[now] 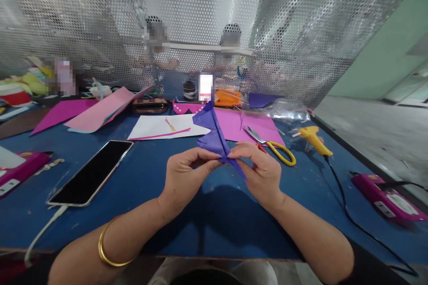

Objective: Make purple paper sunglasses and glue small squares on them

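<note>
Between my two hands is a folded, cut piece of purple paper [214, 136], held up above the blue table. My left hand [187, 176] pinches its lower edge between thumb and forefinger. Close beside that, my right hand [259, 171] grips the same paper, with a narrow purple end sticking out below the fingers. The other right fingers are partly hidden. Behind the paper lie a white sheet [150, 125] with a thin pink strip on it and a pink sheet [234, 124]. Yellow-handled scissors [281, 152] rest to the right of my hands, partly on the pink sheet.
A yellow glue gun [314, 139] lies at right, its black cord running to the table's front edge. Magenta power strips [389, 198] sit at both sides. A charging phone [93, 173] is at left. Perforated metal mesh [200, 4] stands behind; people are visible through it.
</note>
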`<state>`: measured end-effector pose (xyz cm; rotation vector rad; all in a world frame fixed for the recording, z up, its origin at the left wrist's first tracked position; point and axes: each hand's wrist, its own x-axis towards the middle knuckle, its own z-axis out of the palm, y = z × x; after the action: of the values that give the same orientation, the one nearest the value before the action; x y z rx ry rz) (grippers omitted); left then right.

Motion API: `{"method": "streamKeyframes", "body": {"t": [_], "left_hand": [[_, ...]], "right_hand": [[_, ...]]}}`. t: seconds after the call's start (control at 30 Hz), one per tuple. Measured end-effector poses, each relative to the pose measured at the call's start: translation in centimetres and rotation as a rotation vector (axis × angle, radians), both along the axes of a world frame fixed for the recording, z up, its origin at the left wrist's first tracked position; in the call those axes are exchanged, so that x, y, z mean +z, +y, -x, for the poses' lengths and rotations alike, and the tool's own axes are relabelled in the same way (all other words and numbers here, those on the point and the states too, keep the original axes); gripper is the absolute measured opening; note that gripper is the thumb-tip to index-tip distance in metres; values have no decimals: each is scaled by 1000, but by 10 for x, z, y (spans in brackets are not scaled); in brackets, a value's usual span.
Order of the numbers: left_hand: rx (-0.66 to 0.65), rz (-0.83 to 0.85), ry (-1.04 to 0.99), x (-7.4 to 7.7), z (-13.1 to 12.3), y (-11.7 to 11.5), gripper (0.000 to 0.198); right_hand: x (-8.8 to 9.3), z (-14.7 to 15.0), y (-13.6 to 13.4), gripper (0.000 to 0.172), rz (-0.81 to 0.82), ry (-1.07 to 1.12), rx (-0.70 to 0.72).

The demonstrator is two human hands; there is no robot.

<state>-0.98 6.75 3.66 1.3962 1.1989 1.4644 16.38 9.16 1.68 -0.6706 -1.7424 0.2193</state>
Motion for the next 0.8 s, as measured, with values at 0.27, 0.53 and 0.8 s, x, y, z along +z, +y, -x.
{"method": "streamKeyframes", "body": {"t": [0.27,0.53,0.8], "left_hand": [[23,-24,46,-1,1,1,4],[154,-133,211,-7,-3,1,4],[207,-165,240,-10,-5,2,6]], "right_hand": [[-1,3,-3,13,155,48,21],[-4,14,-5,8,496,237,76],[-3,19,-5,12,725,440,146]]}}
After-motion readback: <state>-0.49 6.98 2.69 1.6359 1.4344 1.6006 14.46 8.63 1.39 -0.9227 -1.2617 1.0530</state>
